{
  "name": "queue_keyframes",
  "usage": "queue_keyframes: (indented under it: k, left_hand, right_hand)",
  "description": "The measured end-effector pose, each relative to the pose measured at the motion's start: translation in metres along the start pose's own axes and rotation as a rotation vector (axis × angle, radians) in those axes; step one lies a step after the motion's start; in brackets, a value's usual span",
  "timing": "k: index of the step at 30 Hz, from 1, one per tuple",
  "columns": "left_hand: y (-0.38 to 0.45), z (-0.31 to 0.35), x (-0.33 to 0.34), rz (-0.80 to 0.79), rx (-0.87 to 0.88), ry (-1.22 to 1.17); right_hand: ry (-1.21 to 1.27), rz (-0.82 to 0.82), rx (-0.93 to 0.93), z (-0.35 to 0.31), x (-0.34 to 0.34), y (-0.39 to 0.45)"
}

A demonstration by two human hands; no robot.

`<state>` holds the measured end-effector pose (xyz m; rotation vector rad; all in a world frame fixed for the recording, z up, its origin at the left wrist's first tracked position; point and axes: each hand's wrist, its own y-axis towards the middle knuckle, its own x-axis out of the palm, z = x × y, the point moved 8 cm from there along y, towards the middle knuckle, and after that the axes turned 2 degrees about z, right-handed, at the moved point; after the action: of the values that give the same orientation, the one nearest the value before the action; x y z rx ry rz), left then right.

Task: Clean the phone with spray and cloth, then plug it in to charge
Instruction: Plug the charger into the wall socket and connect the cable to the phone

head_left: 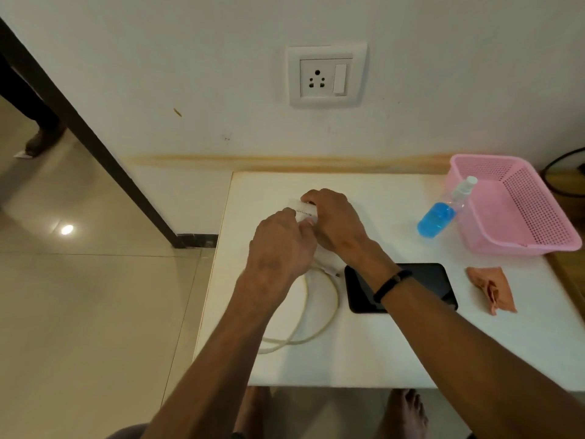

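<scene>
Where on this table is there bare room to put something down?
Bare room: the near strip of the table in front of the phone, and the far edge beside the basket. Crowded: the middle left, where both hands hold the charger above the cable.

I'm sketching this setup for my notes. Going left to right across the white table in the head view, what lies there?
Cable loop → phone → cloth → pink basket. Both hands and the spray bottle overlap others in the order, so I leave them out.
</scene>
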<state>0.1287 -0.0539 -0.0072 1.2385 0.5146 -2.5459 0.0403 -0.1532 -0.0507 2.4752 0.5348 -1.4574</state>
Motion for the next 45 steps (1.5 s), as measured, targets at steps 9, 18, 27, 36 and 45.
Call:
queue_keyframes:
  k: [9, 18, 27, 36, 45]
  left_hand:
    - [0.004, 0.000, 0.006, -0.070, -0.176, -0.338]
    - [0.005, 0.039, -0.007, 0.031, -0.037, -0.691]
    - [0.037, 0.074, -0.052, 0.251, 0.157, -0.770]
    - [0.057, 0.076, -0.057, 0.372, 0.327, -0.699]
    - [0.073, 0.072, -0.047, 0.402, 0.280, -0.885]
  right_hand:
    - [0.450, 0.080, 0.286, 0.031, -0.037, -0.024]
    - [0.555, 0.271, 0.155, 0.010, -0.080, -0.015]
    - [0.772, 0.506, -0.055, -0.013, -0.131, -0.002]
    - [0.781, 0.467, -0.108, -0.014, -0.128, 0.012]
    - [0.869, 0.520, -0.048, 0.000, -0.112, 0.035]
